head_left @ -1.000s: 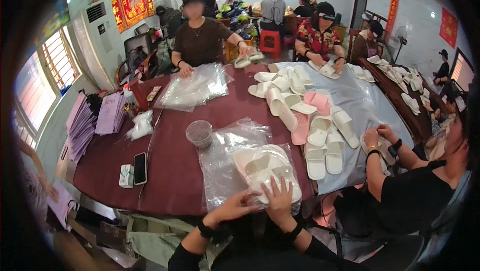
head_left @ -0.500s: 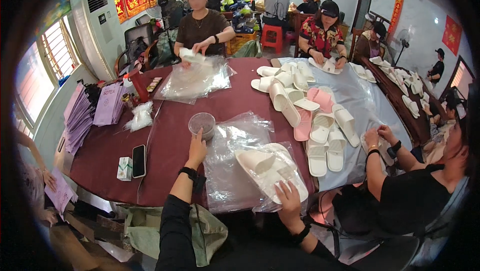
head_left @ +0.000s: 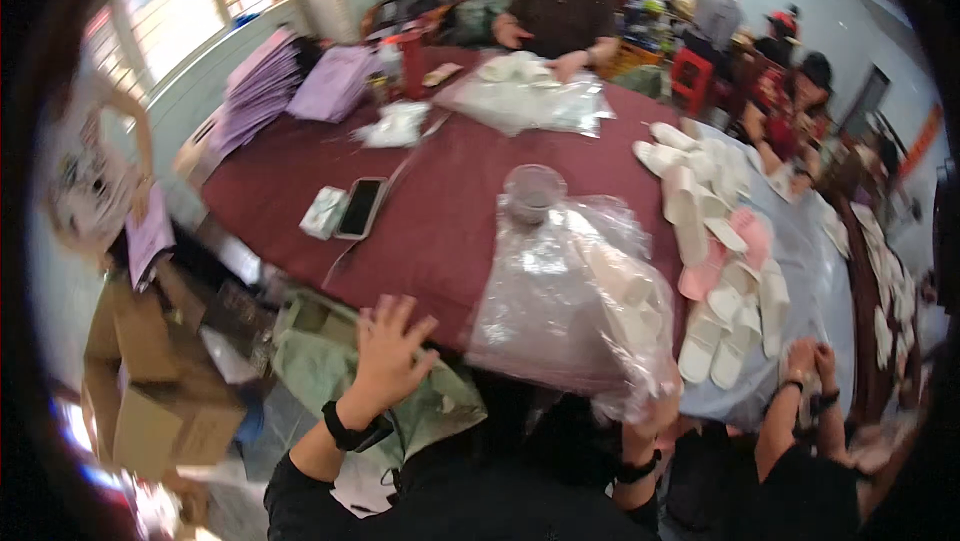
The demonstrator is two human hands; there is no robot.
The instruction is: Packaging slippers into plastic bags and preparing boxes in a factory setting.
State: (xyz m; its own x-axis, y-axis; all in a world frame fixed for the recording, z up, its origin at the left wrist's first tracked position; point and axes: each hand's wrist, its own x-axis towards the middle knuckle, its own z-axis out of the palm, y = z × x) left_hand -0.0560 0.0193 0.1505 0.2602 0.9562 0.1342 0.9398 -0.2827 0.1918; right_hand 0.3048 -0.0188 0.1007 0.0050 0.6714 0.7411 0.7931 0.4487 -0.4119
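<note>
My left hand is open with fingers spread, just off the near edge of the dark red round table, above a green sack. My right hand grips the lower corner of a clear plastic bag holding white slippers. The bag stands up off the table edge and mostly hides the hand. Both wrists wear black bands. A clear plastic cup stands on the table just beyond the bag.
A phone and a small packet lie at the left. White and pink slippers are piled at the right beside another person's hands. A seated person handles bags opposite. Cardboard boxes stand at the lower left.
My left hand has drawn back from the cup to the near table edge. The bag of slippers has risen from lying flat to standing in my right hand. The view has swung left.
</note>
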